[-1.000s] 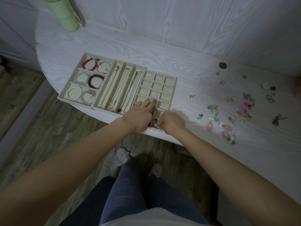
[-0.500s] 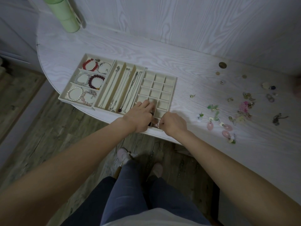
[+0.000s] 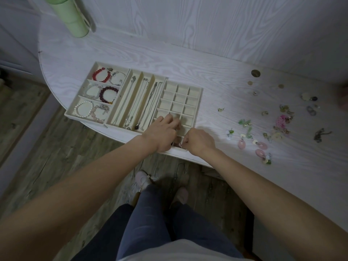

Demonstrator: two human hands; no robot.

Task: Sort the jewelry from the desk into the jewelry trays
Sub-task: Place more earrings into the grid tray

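Observation:
Three cream trays sit side by side on the white desk (image 3: 188,59): a bracelet tray (image 3: 70,112), a necklace tray (image 3: 130,71) and a grid tray (image 3: 201,98) of small compartments. Both my hands are over the grid tray's near end. My left hand (image 3: 162,135) reaches into the near compartments with bent fingers; their tips are blurred. My right hand (image 3: 199,141) is curled, its fingertips pinching a small pink piece (image 3: 178,145) at the tray's front corner. Loose jewelry lies to the right: pink discs (image 3: 242,144), green earrings (image 3: 244,122), a pink flower piece (image 3: 281,119).
A green bottle (image 3: 73,19) stands at the desk's far left. Small gold discs (image 3: 255,73) and several more pieces lie towards the far right. The curved desk edge runs just under my wrists. My legs and shoes are below, over a wooden floor.
Both hands stay at the grid tray's near end. The right hand has shifted slightly and the left fingers have moved a little within the compartments.

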